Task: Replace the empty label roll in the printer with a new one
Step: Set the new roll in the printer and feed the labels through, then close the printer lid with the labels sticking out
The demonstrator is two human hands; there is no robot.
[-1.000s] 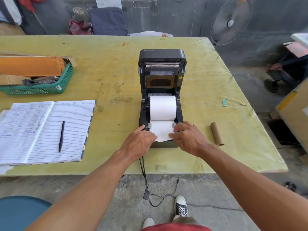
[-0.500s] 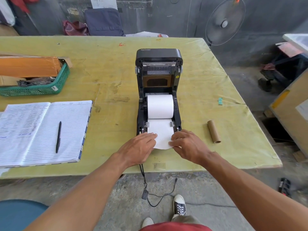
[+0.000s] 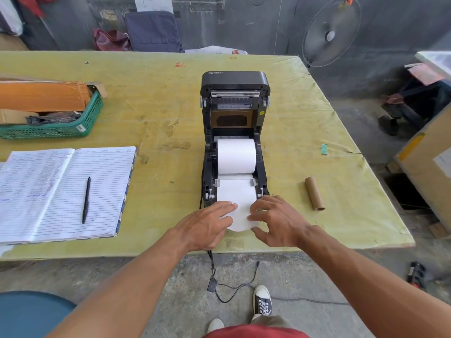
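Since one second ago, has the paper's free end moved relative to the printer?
Yes. The paper's free end has come further out past the printer front, toward the table edge.

Open printer [image 3: 234,98], new roll [image 3: 236,156] loaded, both hands flat on label strip [image 3: 240,203]

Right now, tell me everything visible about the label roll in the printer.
The label roll is plain white and full, and lies crosswise in the open black printer. Its loose end runs forward between two grey guides and over the front edge, curved at the tip. The left hand and the right hand press it flat.
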